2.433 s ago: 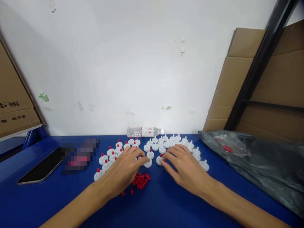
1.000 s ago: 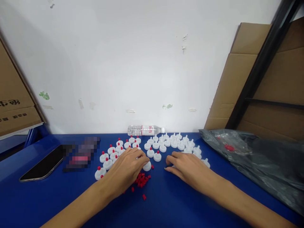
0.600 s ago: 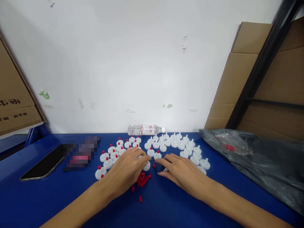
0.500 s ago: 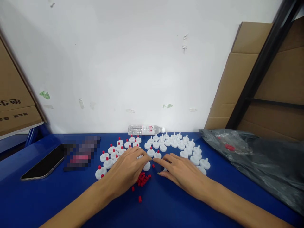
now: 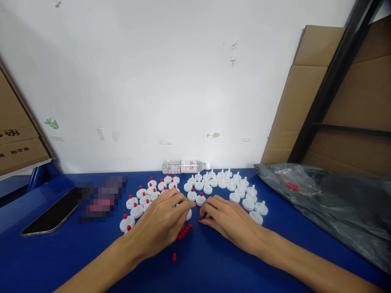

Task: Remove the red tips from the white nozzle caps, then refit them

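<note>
My left hand (image 5: 165,217) is closed at the centre, its fingers curled round a white nozzle lid (image 5: 188,214) that shows only in part. To its right, my right hand (image 5: 229,216) pinches a small red cap (image 5: 202,217) between thumb and fingertips, low over the table. Beneath my left hand lies a loose pile of red caps (image 5: 183,232), partly covered by it. One more red cap (image 5: 174,256) lies nearer to me. White lids with red caps on their nozzles (image 5: 136,211) stand on the left; bare-nozzled white lids (image 5: 234,197) stand on the right.
A clear plastic bottle (image 5: 185,166) lies along the wall at the back of the blue table (image 5: 201,264). A phone (image 5: 50,213) and a blurred-out item (image 5: 104,199) lie on the left. Dark plastic sheeting (image 5: 332,211) covers the right side, beside cardboard (image 5: 295,101).
My right fingers have closed on the single red cap that lay between my hands. My left hand stays almost in place round the lid. The whole view has shifted slightly.
</note>
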Motion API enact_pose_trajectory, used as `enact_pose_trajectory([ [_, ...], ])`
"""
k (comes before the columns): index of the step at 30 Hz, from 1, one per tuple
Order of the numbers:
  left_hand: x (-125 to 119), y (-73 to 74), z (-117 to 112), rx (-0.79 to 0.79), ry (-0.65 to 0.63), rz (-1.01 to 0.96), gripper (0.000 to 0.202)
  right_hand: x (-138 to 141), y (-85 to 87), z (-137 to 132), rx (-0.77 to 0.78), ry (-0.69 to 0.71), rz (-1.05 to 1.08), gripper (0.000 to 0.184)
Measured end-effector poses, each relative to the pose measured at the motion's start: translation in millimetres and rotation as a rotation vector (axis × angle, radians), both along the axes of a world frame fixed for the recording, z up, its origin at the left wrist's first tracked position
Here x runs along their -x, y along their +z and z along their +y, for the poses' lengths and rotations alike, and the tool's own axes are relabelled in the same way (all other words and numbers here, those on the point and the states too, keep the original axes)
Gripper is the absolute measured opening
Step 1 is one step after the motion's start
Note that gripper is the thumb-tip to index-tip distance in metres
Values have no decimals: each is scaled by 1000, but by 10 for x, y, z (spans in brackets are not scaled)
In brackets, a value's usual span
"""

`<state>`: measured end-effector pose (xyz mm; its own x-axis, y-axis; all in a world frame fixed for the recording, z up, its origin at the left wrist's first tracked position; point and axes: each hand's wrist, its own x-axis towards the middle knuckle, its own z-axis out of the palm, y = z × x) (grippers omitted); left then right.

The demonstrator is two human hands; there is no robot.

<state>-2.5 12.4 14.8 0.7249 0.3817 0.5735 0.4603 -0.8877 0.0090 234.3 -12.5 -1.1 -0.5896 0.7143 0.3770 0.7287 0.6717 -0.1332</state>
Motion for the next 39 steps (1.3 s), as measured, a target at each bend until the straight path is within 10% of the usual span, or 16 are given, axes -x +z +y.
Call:
enact_pose_trajectory([
  [15, -108, 9, -120, 120, -149, -243, 7, 145, 42, -101, 857, 93, 919, 34],
  [39, -193, 47, -262, 364, -220, -443, 16, 165, 71, -128, 812, -3, 1048, 47],
])
